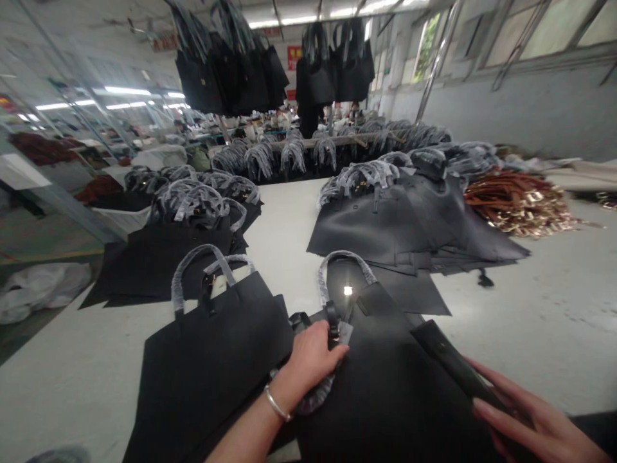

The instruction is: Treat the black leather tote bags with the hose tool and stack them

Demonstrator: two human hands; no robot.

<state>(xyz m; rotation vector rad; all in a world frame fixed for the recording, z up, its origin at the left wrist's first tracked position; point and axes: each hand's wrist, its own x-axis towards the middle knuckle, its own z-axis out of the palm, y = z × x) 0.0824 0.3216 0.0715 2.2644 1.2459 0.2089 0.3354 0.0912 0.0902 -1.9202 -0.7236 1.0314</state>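
Observation:
Two black bags lie side by side near me, one black bag (216, 354) at the left and another black bag (385, 373) at the centre right, both with plastic-wrapped handles. My left hand (315, 354), with a bangle at the wrist, is closed at the inner edge of the right bag, by a black strap (332, 315) and a small tag (345, 333). What its fingers grip underneath is hidden. Between thumb and fingers, my right hand (520, 408) holds a long flat black piece (448, 357) over the right side of that bag.
Piles of black bags (154, 257) and black panels (385, 222) stand farther back on the pale table (284, 212). Brown straps with gold buckles (525, 202) lie at the right. More black bags (231, 71) hang overhead. A plastic bundle (43, 289) is at the left.

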